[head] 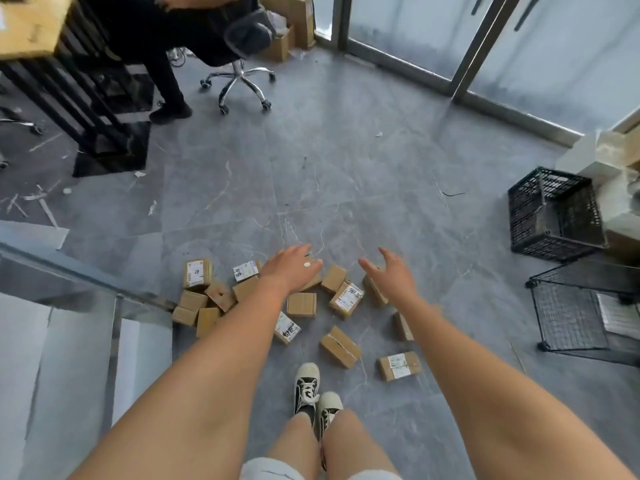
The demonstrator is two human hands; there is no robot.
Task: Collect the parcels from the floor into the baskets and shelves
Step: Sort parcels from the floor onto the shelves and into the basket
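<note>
Several small brown cardboard parcels (pixel 302 304) lie scattered on the grey tile floor in front of my feet, some with white labels, such as one marked parcel (pixel 346 298). My left hand (pixel 292 268) reaches out over the pile, fingers apart, holding nothing. My right hand (pixel 391 273) hovers over the pile's right side, also spread and empty. A black plastic basket (pixel 554 216) stands at the right, tilted against white boxes. Below it sits a black wire-mesh shelf unit (pixel 581 306).
A person in black sits on a wheeled office chair (pixel 239 77) at the far left by a black-legged desk (pixel 69 98). Glass doors (pixel 450 46) run along the back. A glass panel (pixel 69 271) borders the left. Cardboard boxes (pixel 291 26) stand in the back corner.
</note>
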